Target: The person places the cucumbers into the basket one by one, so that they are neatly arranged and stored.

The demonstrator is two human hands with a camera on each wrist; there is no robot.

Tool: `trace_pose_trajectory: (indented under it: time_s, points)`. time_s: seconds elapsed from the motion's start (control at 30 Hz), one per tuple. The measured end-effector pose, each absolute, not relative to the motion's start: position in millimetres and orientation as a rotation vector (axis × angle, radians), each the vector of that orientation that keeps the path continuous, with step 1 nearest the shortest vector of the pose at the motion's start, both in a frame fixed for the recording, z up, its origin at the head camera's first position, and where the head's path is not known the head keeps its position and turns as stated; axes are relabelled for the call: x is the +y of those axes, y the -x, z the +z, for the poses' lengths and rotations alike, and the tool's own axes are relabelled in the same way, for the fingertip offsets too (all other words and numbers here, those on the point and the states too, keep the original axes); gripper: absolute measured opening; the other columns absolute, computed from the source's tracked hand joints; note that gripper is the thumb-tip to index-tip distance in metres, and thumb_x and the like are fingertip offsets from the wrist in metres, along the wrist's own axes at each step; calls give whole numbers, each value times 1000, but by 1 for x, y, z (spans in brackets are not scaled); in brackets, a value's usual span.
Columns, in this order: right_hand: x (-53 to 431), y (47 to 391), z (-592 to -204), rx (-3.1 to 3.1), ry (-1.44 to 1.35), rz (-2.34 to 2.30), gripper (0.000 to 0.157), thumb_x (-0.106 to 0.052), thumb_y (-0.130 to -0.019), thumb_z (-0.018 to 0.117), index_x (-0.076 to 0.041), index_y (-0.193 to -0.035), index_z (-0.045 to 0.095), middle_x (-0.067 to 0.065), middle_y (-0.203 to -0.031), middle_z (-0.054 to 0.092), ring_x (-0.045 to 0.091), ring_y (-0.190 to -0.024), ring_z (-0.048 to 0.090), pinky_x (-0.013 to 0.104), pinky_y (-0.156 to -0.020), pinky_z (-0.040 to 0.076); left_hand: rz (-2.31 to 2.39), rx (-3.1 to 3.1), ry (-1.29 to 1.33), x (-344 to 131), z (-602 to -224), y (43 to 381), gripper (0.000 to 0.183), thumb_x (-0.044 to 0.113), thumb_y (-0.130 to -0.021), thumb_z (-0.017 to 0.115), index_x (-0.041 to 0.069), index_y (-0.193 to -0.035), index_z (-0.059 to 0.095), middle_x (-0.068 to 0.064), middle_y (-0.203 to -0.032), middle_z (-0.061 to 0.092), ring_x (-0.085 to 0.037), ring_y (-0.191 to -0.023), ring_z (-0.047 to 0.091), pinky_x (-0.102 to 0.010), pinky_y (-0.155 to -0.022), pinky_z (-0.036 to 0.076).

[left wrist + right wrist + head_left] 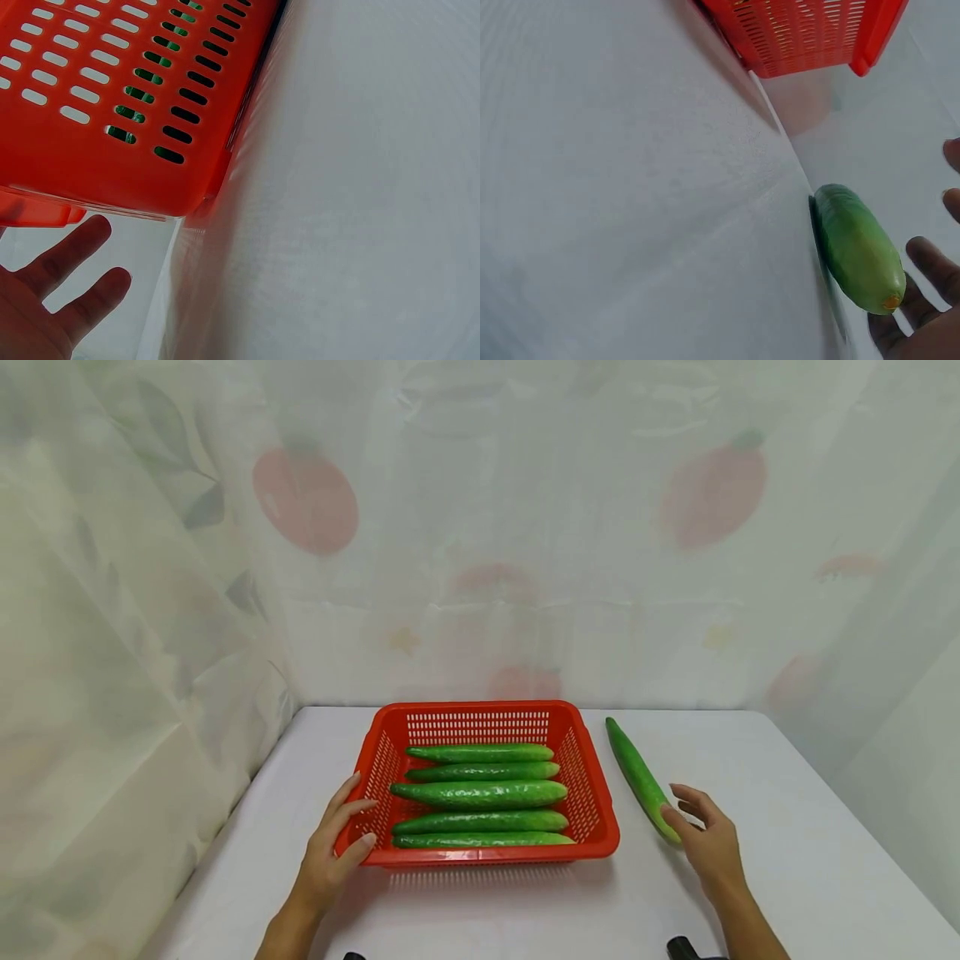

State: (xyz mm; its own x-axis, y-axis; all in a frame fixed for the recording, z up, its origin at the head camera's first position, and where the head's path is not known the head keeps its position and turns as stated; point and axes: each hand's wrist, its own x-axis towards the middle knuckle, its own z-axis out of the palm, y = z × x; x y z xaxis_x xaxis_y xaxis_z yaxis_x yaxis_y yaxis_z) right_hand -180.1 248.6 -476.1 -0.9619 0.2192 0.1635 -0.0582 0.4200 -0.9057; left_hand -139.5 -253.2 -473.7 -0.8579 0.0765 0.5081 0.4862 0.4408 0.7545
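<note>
A red plastic basket with slotted walls holds several green cucumbers lying crosswise. My left hand is at its left front corner, fingers spread and overlapping the rim in the head view. Two fingers of that hand show extended beside the basket wall in the left wrist view. Right of the basket, a single cucumber lies slantwise on the table. My right hand is at its near, paler end, thumb and fingers apart around it. The right wrist view shows this cucumber end-on, close to the fingers.
The white table has its back edge against a hanging curtain with fruit prints. More curtain hangs along the left side. Black pieces show at the wrists along the bottom of the head view.
</note>
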Motion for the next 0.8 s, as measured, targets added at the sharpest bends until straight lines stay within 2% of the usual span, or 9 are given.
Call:
trace_pose_trajectory:
  time_s: [0.23, 0.6, 0.67, 0.8]
  points:
    - [254, 183, -491, -2492, 108, 1468, 49, -27, -93, 66, -2, -133, 53, 20, -132, 53, 34, -117, 51, 8, -78, 36, -1373, -2278, 496, -252, -475, 140, 36, 5, -85, 60, 2, -121, 60, -11, -153, 30, -26, -138, 28, -18, -102, 26]
    - [254, 187, -502, -2557, 114, 1372, 49, -22, -90, 69, -3, -133, 54, 19, -125, 57, 29, -108, 53, 11, -76, 37, -1364, -2275, 496, -252, -472, 140, 36, 4, -85, 59, 0, -120, 60, -13, -152, 30, -27, -137, 29, -18, -102, 27]
    - [253, 188, -502, -2584, 150, 1344, 50, -22, -90, 70, -4, -133, 53, 19, -125, 58, 28, -108, 54, 13, -76, 38, -1368, -2275, 498, -252, -472, 140, 35, 4, -85, 59, 0, -120, 60, -13, -152, 30, -27, -137, 29, -18, -101, 27]
    - [253, 189, -503, -2626, 202, 1306, 51, -24, -90, 69, -6, -134, 52, 20, -126, 57, 29, -109, 53, 26, -82, 42, -1364, -2281, 495, -252, -471, 140, 35, 4, -85, 58, 0, -120, 60, -13, -152, 30, -26, -137, 28, -17, -101, 28]
